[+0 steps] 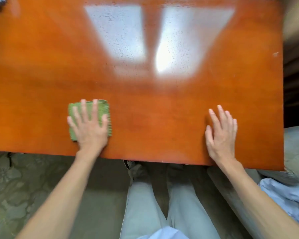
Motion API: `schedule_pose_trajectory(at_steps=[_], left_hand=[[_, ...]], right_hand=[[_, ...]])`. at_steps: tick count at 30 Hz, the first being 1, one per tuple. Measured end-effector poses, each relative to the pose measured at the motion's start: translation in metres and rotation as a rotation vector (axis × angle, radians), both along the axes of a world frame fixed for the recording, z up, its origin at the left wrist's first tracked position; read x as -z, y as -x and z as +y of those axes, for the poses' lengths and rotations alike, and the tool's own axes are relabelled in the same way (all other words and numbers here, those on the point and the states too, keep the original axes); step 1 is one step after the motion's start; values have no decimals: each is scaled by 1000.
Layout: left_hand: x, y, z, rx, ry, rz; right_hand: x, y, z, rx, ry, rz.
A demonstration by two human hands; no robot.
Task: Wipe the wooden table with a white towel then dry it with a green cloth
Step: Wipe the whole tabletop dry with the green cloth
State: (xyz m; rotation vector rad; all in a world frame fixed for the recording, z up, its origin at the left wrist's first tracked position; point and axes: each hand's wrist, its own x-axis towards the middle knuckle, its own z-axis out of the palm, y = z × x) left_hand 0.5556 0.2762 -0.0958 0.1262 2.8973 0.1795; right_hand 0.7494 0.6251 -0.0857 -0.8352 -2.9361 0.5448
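Pressing the green cloth [89, 118] flat under your left hand [89, 125], fingers spread apart, you dry the bench [154, 104] near its front edge; your right hand [220, 133], fingers loosely apart and empty, steadies you.

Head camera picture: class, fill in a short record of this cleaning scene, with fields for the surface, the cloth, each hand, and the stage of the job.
surface: glossy orange-brown wooden table, with window light reflected on its far half
cloth: folded green ribbed cloth, flat on the table near its front edge
left hand: fingers spread, pressing down on the cloth
right hand: flat on bare wood, holding nothing
stage: drying with the green cloth
white towel: cannot be made out
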Motion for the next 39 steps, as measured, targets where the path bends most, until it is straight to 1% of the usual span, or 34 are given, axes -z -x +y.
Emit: schedule_pose_trajectory(at_steps=[3,5,8,11,15,18,21,24,25,27,30,32,34,39], left_hand=[[-6,30,-55,-214,9,18],[-11,42,-71,-282,16,9],[-13,40,-66,-263,35,28],[-9,15,-38,-248,-4,76],[0,-33,33,-132,-37,62],[5,-75,106,5,-10,49],[6,-124,186,131,-21,44],[1,-181,260,316,-26,-25],[0,-198,278,369,-33,-51],[-2,-216,300,421,-59,-47],[-3,-208,290,475,-51,-28],[-4,-185,265,435,-40,-6],[-3,-155,230,324,-21,27],[-2,-77,113,-28,8,13]], right_hand=[[-1,-21,45,101,-65,-79],[3,-30,63,105,-72,-107],[11,-35,69,105,-83,-113],[15,-35,66,123,-120,-110],[16,-34,66,124,-127,-88],[16,-34,67,129,-117,-73],[16,-34,68,118,-126,-69],[17,-36,69,109,-121,-65],[18,-36,70,104,-117,-62],[19,-37,71,96,-114,-46],[19,-38,71,94,-98,-34],[18,-37,71,94,-92,-35],[18,-37,71,99,-82,-39],[17,-37,71,92,-56,-31]])
